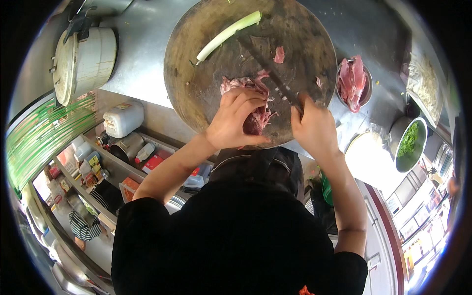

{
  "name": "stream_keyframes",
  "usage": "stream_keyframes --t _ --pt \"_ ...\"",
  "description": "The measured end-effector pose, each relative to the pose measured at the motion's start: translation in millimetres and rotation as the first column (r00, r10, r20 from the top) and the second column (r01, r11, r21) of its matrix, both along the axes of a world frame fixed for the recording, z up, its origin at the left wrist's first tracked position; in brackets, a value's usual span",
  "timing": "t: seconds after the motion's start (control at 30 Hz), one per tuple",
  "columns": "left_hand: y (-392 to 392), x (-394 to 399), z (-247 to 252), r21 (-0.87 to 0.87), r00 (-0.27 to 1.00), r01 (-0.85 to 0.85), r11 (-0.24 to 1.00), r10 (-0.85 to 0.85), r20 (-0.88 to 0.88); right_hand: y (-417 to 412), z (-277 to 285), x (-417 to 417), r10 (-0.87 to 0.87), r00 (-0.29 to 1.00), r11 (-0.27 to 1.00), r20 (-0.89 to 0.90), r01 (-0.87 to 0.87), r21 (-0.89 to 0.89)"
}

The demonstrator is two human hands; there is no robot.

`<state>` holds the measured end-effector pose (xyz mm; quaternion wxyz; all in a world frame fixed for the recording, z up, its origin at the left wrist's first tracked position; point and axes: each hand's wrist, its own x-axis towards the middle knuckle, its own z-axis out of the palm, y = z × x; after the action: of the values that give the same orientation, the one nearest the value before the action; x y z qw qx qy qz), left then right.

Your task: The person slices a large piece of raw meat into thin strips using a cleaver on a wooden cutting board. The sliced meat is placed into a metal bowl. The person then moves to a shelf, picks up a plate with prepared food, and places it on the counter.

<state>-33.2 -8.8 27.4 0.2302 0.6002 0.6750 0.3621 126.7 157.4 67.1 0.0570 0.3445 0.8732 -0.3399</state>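
Observation:
On a round wooden chopping block [199,84], my left hand [239,118] presses down on a piece of raw meat [254,120], fingers curled over it. My right hand [313,121] grips the handle of a knife [273,75], whose dark blade points up and left above the block, right of the meat. The blade is partly blurred. A length of leek or large green onion [228,36] lies near the block's far left part. One small slice of meat [279,55] and some scraps are right of the blade.
A bowl of raw meat [353,83] stands right of the block. Farther right are a tray of pale shreds [424,84] and a metal bowl of chopped greens [408,142]. A large lidded pot [86,61] stands at left. A person in a striped top [84,225] is at lower left.

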Motion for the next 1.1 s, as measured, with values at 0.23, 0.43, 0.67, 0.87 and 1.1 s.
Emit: stream_keyframes --t 0.23,0.43,0.67,0.87,1.1 --pt "3.6 15.6 -8.1 -0.022 0.957 -0.269 0.963 0.264 -0.12 -23.5 13.5 32.3 0.122 0.992 0.992 -0.033 -0.12 0.047" --pt "4.7 10.9 -16.2 0.034 0.944 -0.263 0.964 0.264 -0.199 -24.1 19.3 44.7 0.181 0.983 0.983 0.024 -0.182 0.022" --pt "3.5 10.1 -16.5 0.021 0.956 -0.223 0.975 0.222 -0.193 -16.6 29.8 60.2 0.17 0.981 0.985 0.089 -0.169 -0.02" --pt "6.5 8.4 -16.2 0.015 0.96 -0.218 0.976 0.217 -0.176 -10.0 31.1 57.4 0.192 0.975 0.98 0.109 -0.184 -0.081" --pt "11.3 6.0 -14.3 -0.01 0.967 -0.219 0.976 0.215 -0.135 -8.4 11.1 19.6 0.237 0.968 0.97 0.087 -0.231 -0.071"
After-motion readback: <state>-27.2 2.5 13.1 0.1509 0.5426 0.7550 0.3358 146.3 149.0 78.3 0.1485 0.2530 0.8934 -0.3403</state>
